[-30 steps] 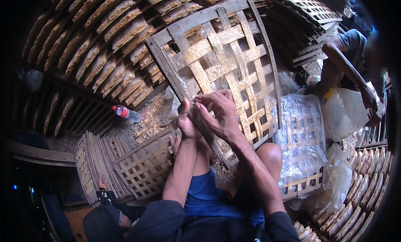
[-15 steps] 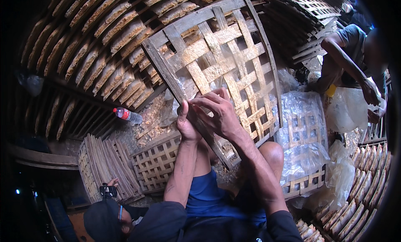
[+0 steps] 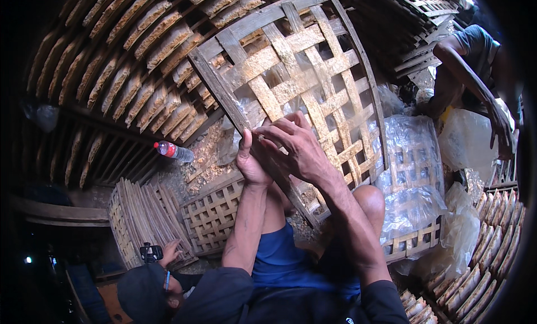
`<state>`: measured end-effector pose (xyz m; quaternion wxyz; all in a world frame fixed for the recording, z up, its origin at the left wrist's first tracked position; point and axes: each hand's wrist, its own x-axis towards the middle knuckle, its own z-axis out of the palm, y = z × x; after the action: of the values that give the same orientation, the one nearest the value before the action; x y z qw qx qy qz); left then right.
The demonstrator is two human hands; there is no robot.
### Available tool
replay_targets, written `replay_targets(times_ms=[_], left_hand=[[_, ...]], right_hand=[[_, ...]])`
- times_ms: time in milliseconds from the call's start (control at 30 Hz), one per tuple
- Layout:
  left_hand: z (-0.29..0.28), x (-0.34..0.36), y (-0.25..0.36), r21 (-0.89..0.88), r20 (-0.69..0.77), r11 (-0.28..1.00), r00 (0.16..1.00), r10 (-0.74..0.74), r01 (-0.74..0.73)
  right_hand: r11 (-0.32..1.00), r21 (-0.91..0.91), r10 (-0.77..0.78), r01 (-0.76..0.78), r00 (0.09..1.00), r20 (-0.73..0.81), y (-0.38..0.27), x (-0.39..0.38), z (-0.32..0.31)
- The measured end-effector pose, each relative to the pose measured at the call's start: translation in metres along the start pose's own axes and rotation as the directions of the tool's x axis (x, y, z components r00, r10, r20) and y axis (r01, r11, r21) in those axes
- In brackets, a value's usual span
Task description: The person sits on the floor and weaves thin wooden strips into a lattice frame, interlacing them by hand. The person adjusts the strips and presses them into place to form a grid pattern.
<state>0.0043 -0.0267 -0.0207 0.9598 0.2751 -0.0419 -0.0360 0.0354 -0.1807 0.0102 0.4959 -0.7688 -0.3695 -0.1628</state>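
Note:
A woven bamboo tray point(image 3: 305, 81) with a wooden frame stands tilted up in front of me, its slats coated with pale crumbly residue. My left hand point(image 3: 253, 163) is closed on its near-left wooden rail, the thumb pointing up along the edge. Just right of that thumb, my right hand point(image 3: 296, 149) is bent over the same rail, with its fingertips drawn together against the wood. Whatever may be between those fingertips is too small or hidden to make out. The tray's lower corner hangs between my knees.
Racks of slabs point(image 3: 162, 41) fill the upper left. A red-labelled plastic bottle point(image 3: 174, 151) lies on the crumb-strewn floor. Stacked trays point(image 3: 148, 220) stand lower left beside a person in a cap point(image 3: 142, 293). Plastic sheeting point(image 3: 411, 162) covers another tray at right, near a co-worker's arm point(image 3: 475, 83).
The tray's right side has shifted slightly right and down, while my hands keep nearly the same place on the rail. The co-worker's hand at right has changed position.

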Motion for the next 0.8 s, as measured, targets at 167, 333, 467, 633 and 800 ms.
replay_targets(times_ms=[167,333,467,633,800], left_hand=[[0.004,-0.004,-0.002,-0.064,0.049,0.996,0.997,-0.054,0.057],[0.002,-0.002,-0.002,-0.096,0.115,0.995,0.993,-0.001,0.012],[0.006,-0.003,-0.005,0.044,-0.075,0.998,0.996,0.055,-0.052],[0.011,-0.002,-0.005,0.184,-0.135,0.974,0.979,0.155,-0.129],[0.009,-0.001,0.0,0.041,-0.048,0.999,0.999,0.014,-0.012]], right_hand=[[0.996,-0.034,-0.079,0.078,0.996,-0.043,0.003,-0.005,0.006],[0.973,-0.227,-0.072,0.046,0.992,-0.108,-0.004,-0.003,0.024],[1.0,0.017,0.016,-0.013,0.978,-0.208,0.001,-0.007,0.014],[0.992,0.116,0.077,-0.053,0.975,-0.208,0.001,-0.014,0.004],[1.0,0.022,0.0,0.003,0.988,-0.156,-0.004,-0.015,0.012]])
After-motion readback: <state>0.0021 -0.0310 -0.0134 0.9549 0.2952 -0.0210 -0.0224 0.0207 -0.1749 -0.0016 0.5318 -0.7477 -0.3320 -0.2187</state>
